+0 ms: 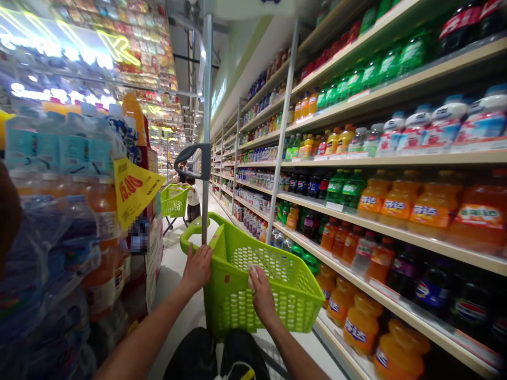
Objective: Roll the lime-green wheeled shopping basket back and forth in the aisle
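Note:
A bright green plastic basket [273,264] with perforated sides stands in front of my knees. From its left part rises a grey metal pole [206,105], with a dark grey loop handle [194,161] partway up. My left hand [197,269] is closed over the near rim beside the foot of the pole. Against the near side wall, at the rim, is my right hand [262,295], its fingers bent around a small white piece that looks like a wipe or tissue [252,274]. The basket's inside shows bare green walls where visible.
Shelves [380,158] of soda and juice bottles line the right side. Wrapped bottle packs [59,237] are stacked close on the left, with a yellow price sign [134,190]. Farther along the aisle are another green cart [174,199] and a person [193,200].

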Demonstrator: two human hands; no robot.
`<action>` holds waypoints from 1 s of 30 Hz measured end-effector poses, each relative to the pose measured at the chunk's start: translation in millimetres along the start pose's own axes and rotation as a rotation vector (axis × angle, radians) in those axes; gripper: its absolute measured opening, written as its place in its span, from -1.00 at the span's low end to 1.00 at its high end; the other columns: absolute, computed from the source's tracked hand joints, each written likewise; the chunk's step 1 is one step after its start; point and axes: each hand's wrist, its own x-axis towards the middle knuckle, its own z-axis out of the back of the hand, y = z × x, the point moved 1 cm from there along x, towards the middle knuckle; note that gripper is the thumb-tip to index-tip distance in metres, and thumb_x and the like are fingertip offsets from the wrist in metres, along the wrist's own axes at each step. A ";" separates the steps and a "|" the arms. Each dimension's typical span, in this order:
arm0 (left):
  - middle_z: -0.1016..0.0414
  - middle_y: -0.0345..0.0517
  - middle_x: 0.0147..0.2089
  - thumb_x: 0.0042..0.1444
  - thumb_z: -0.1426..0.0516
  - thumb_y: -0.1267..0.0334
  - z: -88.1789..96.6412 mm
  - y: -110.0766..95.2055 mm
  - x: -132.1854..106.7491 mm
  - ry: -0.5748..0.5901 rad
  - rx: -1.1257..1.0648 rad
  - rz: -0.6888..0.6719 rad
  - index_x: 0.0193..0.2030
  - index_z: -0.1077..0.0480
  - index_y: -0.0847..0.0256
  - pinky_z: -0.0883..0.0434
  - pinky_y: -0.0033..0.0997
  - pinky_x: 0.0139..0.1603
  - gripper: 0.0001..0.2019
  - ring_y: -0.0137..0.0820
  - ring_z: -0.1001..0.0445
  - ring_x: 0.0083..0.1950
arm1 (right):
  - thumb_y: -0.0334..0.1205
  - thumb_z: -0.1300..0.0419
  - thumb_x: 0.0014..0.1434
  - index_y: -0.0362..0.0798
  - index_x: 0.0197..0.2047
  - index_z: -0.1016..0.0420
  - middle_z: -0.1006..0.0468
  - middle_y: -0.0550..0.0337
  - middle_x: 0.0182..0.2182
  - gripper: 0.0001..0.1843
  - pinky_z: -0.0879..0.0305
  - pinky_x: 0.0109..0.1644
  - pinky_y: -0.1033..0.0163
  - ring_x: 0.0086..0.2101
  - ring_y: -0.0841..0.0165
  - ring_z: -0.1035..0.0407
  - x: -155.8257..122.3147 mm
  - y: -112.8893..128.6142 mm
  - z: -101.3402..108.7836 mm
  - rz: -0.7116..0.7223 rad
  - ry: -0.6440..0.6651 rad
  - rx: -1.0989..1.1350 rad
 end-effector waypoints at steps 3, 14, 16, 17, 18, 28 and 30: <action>-0.22 0.08 0.20 0.01 0.05 0.35 6.8 12.8 14.5 -0.082 -0.024 0.157 0.13 -0.17 0.26 0.25 0.02 0.31 -0.52 -0.23 -0.09 0.27 | -0.44 0.15 0.17 -0.04 0.16 -0.24 -0.16 0.02 0.19 -0.49 -0.02 0.23 -0.08 0.22 0.23 0.06 1.4 -4.7 -7.2 0.017 0.007 0.012; 0.08 0.03 0.35 -0.08 0.00 0.37 -23.0 36.9 3.1 0.237 0.013 0.087 0.29 0.11 0.09 0.29 0.19 0.25 -0.27 -0.20 0.20 0.37 | -0.40 0.13 0.16 -0.01 0.14 -0.27 -0.20 0.03 0.16 -0.51 -0.01 0.23 -0.06 0.20 0.23 0.01 19.6 -27.1 -36.3 0.038 0.036 0.047; 0.16 0.00 0.37 -0.09 -0.02 0.37 -23.4 41.5 2.6 0.279 0.023 0.061 0.30 0.15 0.09 0.28 0.15 0.26 -0.24 -0.22 0.25 0.37 | -0.40 0.13 0.16 0.00 0.15 -0.26 -0.20 0.04 0.16 -0.50 -0.02 0.23 -0.06 0.20 0.23 0.01 23.5 -28.6 -38.2 0.042 0.053 0.058; 0.21 -0.01 0.38 -0.11 -0.03 0.37 -23.5 44.2 2.7 0.297 0.029 0.048 0.30 0.17 0.09 0.27 0.12 0.27 -0.22 -0.23 0.29 0.38 | -0.40 0.12 0.16 0.00 0.15 -0.26 -0.21 0.04 0.16 -0.50 -0.02 0.22 -0.06 0.20 0.23 0.00 25.6 -28.5 -38.9 0.044 0.062 0.063; 0.26 -0.02 0.39 -0.12 -0.03 0.38 -23.6 47.1 3.0 0.312 0.035 0.036 0.31 0.20 0.10 0.25 0.09 0.28 -0.19 -0.24 0.32 0.38 | -0.40 0.12 0.16 0.00 0.15 -0.26 -0.21 0.03 0.16 -0.50 -0.03 0.22 -0.06 0.19 0.23 -0.01 27.8 -27.9 -39.5 0.046 0.069 0.068; 0.29 0.01 0.39 -0.15 -0.07 0.36 -25.5 60.8 9.7 0.343 0.048 0.003 0.30 0.14 0.12 0.20 0.05 0.29 -0.19 -0.25 0.33 0.38 | -0.52 0.11 0.06 -0.08 0.11 -0.30 -0.27 -0.03 0.11 -0.46 -0.08 0.20 -0.01 0.15 0.25 -0.08 40.3 -15.9 -43.5 -0.009 0.108 0.082; 0.30 0.00 0.39 -0.14 -0.05 0.37 -26.1 60.9 5.6 0.320 0.063 0.008 0.29 0.12 0.15 0.22 0.07 0.28 -0.22 -0.26 0.33 0.38 | -0.53 0.11 0.06 -0.10 0.11 -0.30 -0.25 -0.05 0.12 -0.45 -0.06 0.21 -0.01 0.16 0.25 -0.06 40.1 -15.1 -38.1 -0.012 0.131 0.075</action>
